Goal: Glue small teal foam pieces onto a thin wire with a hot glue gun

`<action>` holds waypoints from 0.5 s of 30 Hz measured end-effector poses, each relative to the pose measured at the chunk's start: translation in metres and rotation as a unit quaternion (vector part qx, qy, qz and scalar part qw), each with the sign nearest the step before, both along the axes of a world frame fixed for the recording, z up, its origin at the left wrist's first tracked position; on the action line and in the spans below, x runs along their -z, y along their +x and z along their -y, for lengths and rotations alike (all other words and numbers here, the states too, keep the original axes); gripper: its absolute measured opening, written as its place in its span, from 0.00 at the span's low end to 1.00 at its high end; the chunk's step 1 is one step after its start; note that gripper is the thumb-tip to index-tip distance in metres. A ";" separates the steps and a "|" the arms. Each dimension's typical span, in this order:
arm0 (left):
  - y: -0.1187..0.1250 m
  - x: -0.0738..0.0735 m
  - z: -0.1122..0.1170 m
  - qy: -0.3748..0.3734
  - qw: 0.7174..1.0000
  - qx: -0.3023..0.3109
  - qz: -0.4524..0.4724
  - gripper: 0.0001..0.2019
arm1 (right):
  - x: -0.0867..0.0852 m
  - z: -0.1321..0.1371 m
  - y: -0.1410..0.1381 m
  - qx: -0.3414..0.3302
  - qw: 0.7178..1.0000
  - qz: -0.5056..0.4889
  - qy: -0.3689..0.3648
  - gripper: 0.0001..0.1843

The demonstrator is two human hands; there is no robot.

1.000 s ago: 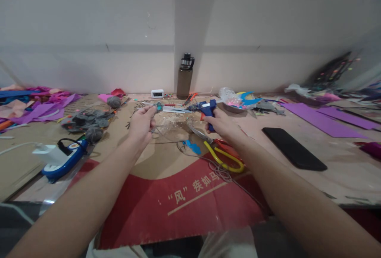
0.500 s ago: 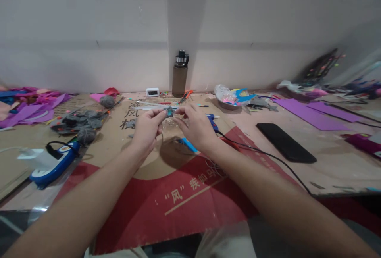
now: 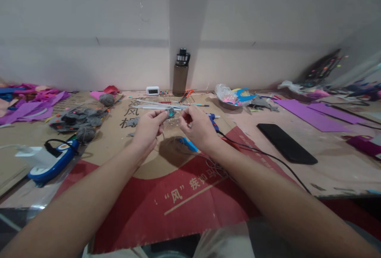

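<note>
My left hand (image 3: 149, 128) is closed, pinching a small grey and teal piece (image 3: 170, 112) between thumb and fingertips, above the cardboard. What the piece is, I cannot make out. Just to its right, apart from it, is my right hand (image 3: 198, 128), its fingers curled and pressed together; whatever they may hold is too small to tell. Thin pale thread (image 3: 214, 167) lies in loose loops below my right wrist. A bright blue object (image 3: 188, 144) rests beneath that hand. Behind it a blue glue gun (image 3: 213, 120) is partly hidden.
The cardboard sheet (image 3: 178, 226) covers the table front. Left are a blue power strip (image 3: 55, 166), grey yarn balls (image 3: 86, 134) and felt scraps. A bottle (image 3: 180, 76) and white clock (image 3: 152, 91) stand behind. To the right are a bowl (image 3: 229, 105), black phone (image 3: 286, 143) and cable (image 3: 268, 156).
My right hand has moved slightly right, away from the grey and teal piece, and its fingers have curled in. My left hand still pinches the piece.
</note>
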State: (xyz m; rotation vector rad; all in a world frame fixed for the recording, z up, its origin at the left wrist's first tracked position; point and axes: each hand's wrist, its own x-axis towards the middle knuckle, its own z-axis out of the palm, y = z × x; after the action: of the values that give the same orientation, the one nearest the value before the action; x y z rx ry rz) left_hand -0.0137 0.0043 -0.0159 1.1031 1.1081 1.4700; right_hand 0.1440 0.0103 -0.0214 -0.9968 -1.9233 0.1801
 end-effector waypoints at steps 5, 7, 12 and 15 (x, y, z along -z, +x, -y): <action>-0.017 -0.004 -0.012 -0.009 0.998 -0.040 0.038 0.08 | -0.009 0.022 0.008 -0.308 0.932 0.094 -0.167 0.15; -0.021 -0.008 -0.013 -0.007 0.998 -0.044 0.044 0.08 | -0.014 0.033 0.006 -0.356 0.907 0.132 -0.181 0.17; -0.024 -0.012 -0.010 -0.014 0.997 -0.062 0.039 0.09 | -0.046 0.080 0.006 -0.315 0.940 0.065 -0.111 0.20; -0.025 -0.009 -0.011 -0.007 0.997 -0.059 0.042 0.09 | -0.054 0.111 0.016 -0.405 0.899 0.104 -0.134 0.25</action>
State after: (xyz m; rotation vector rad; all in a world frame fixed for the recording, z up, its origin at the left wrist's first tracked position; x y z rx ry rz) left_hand -0.0388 0.0158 -0.0065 0.9713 1.1389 1.5834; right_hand 0.1601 -0.1002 0.0327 -0.3203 -2.4643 0.8621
